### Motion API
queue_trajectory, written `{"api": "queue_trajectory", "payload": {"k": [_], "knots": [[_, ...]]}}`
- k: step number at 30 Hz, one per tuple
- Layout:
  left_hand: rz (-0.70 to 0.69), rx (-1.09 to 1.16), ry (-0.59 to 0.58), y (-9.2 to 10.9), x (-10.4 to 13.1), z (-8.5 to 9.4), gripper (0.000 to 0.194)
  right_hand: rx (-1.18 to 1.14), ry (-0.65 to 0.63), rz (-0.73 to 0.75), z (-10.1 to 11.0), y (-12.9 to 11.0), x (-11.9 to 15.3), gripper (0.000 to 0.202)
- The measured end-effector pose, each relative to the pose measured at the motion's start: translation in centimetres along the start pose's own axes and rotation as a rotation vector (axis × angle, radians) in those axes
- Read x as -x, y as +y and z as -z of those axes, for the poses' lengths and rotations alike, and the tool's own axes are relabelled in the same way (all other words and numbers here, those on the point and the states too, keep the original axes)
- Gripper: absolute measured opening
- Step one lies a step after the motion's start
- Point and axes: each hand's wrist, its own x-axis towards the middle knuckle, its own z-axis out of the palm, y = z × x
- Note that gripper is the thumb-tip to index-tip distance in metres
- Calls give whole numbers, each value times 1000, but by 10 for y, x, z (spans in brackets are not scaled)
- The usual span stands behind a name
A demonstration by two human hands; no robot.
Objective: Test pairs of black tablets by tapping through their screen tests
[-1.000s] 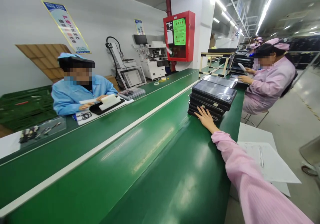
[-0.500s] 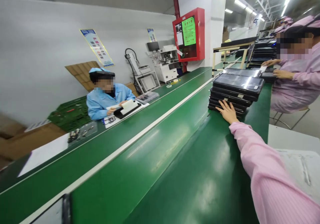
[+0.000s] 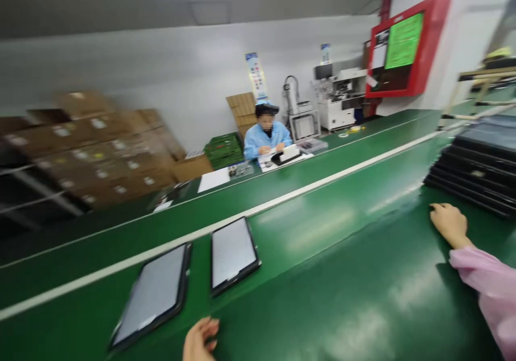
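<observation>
At the bottom edge my left hand [image 3: 200, 340] is partly in view, its fingers loosely bent and apart, holding nothing. Just beyond it two tablets in black frames lie screen up on the green belt: the nearer-left tablet [image 3: 155, 291] and the right tablet [image 3: 234, 253]. My right hand [image 3: 449, 224], in a pink sleeve, is low over the green surface with its fingers curled under and no object visible in them. Close beyond that hand, apart from it, stands a stack of black tablets [image 3: 479, 172], cut off by the right edge.
A white divider strip [image 3: 282, 202] runs along the green belt [image 3: 322, 248]. Across it a person in blue [image 3: 266, 135] handles a dark case with a white sheet. Cardboard boxes [image 3: 100, 151], a green crate [image 3: 221, 151] and a red cabinet [image 3: 407, 49] are behind.
My view has swung left, bringing both tablets and my left hand into sight. My right hand has come off the tablet stack and its fingers have curled.
</observation>
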Motion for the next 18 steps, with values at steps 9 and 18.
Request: {"api": "queue_trajectory", "payload": {"k": [9,18], "knots": [[85,538,359,7,-76,-31,26,-1221,-281,-524,61,-239,96,42],[434,899,65,23,-110,15,29,-1810,-1440,-485,80,-435,256,19]]}}
